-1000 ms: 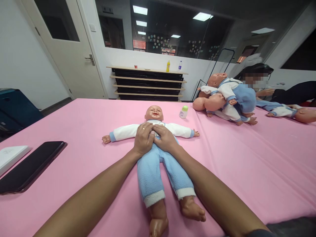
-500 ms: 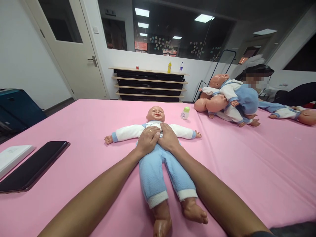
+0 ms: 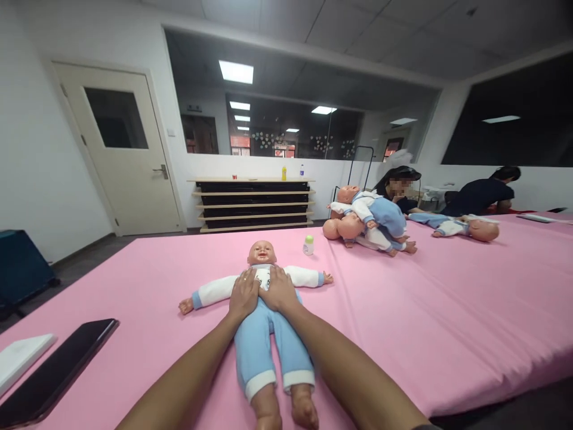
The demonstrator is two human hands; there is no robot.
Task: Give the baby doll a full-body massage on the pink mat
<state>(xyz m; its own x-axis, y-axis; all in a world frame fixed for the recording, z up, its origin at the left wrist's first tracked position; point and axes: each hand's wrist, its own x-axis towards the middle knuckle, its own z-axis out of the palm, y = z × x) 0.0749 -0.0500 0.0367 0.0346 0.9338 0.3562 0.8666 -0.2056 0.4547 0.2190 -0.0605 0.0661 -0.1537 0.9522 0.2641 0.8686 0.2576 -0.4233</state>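
Note:
A baby doll [image 3: 255, 334] in a white top and light blue trousers lies on its back on the pink-covered table [image 3: 403, 334], head away from me and arms spread. My left hand [image 3: 244, 294] rests flat on one side of its chest, fingers stretched out. On the other side of the chest lies my right hand [image 3: 278, 290], also flat with fingers extended. Between my hands a face print on the white top shows. A small bottle with a green cap [image 3: 308, 245] stands beyond the doll's outstretched arm, to the right of its head.
Left of the doll lie a black phone [image 3: 58, 373] and a white box [image 3: 22, 358]. More dolls are heaped [image 3: 367, 221] at the far right, with another doll [image 3: 465, 227] beyond. Two people sit behind them. A low shelf [image 3: 253, 206] stands against the wall.
My view has tilted up, so the doll and table sit lower. My hands have moved slightly apart on the chest, uncovering more of the print.

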